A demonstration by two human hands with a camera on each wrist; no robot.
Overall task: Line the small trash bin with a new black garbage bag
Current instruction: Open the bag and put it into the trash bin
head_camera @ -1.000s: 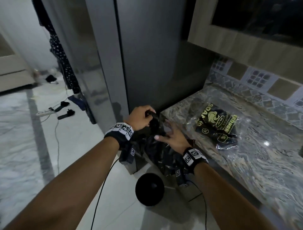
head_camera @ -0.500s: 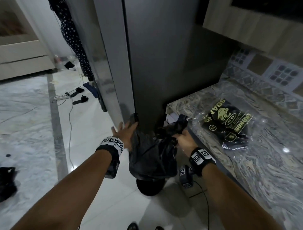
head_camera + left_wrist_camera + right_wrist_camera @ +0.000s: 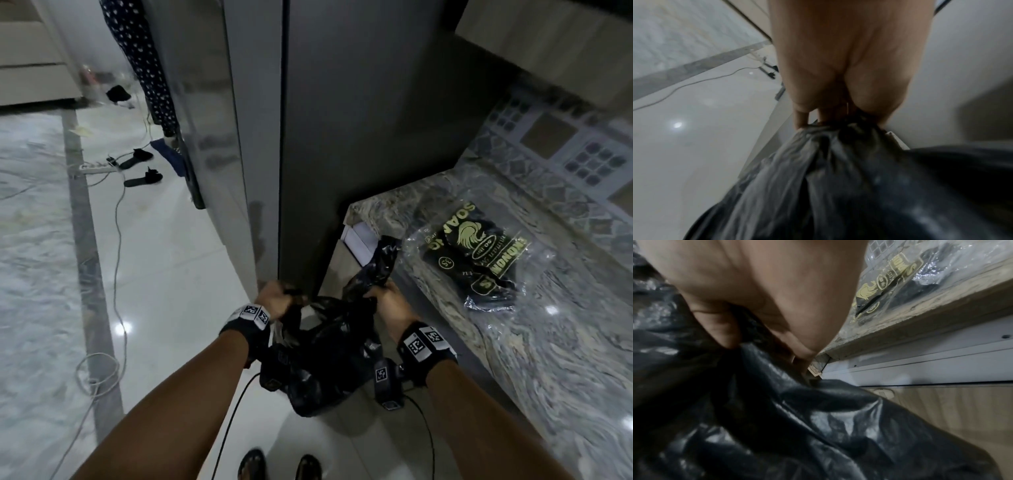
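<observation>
Gleaming white floor (image 3: 178, 274) | marbled counter (image 3: 565, 342) | grey fridge (image 3: 359, 137)

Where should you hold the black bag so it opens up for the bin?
Probably at its top edge, on two opposite sides, coming from above. That is how it is held here: the left hand grips one gathered side of the black bag and the right hand grips the other, so the loose body hangs down between them and the mouth can spread.
</observation>
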